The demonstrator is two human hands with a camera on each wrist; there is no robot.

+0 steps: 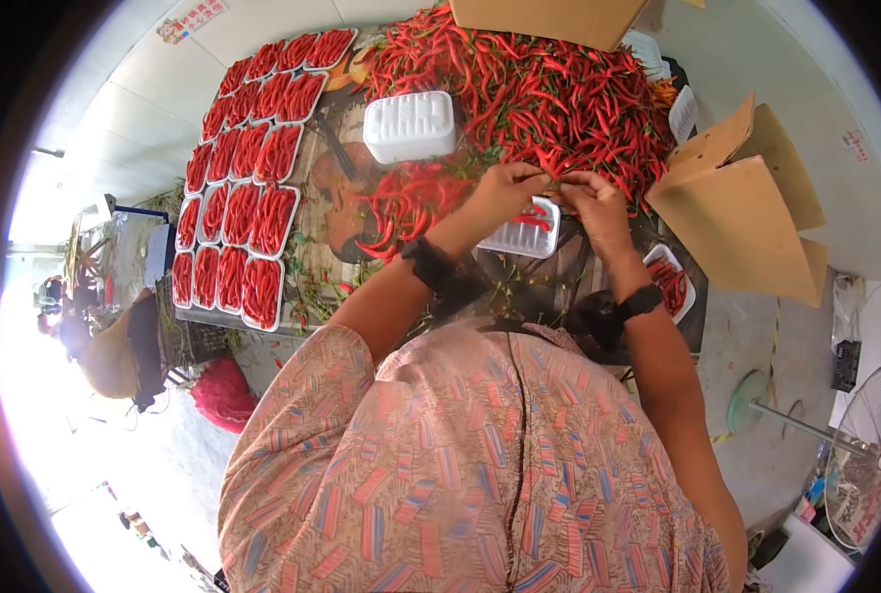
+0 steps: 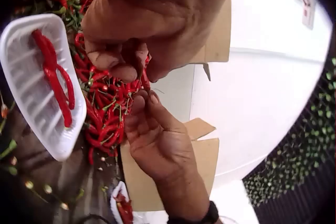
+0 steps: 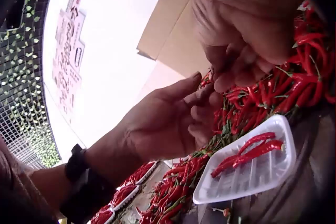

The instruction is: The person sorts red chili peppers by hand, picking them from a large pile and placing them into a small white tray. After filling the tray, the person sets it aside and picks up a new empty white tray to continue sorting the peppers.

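Observation:
My left hand (image 1: 504, 196) and right hand (image 1: 598, 206) meet fingertip to fingertip above a white ribbed foam tray (image 1: 521, 245). A red chili pepper (image 2: 146, 80) shows between their fingertips in the left wrist view, mostly hidden by fingers; both hands pinch it. On the tray lie a few red chilies (image 3: 252, 153), seen just below the hands in the right wrist view. Right behind the fingers rises a large heap of loose red chilies (image 1: 569, 109) with green stems.
Rows of filled chili trays (image 1: 248, 178) cover the table's left side. A stack of white trays (image 1: 411, 127) stands beside a smaller chili pile (image 1: 411, 203). Cardboard boxes (image 1: 742, 212) flank the heap at right and back. Another chili tray (image 1: 670, 282) sits near the right edge.

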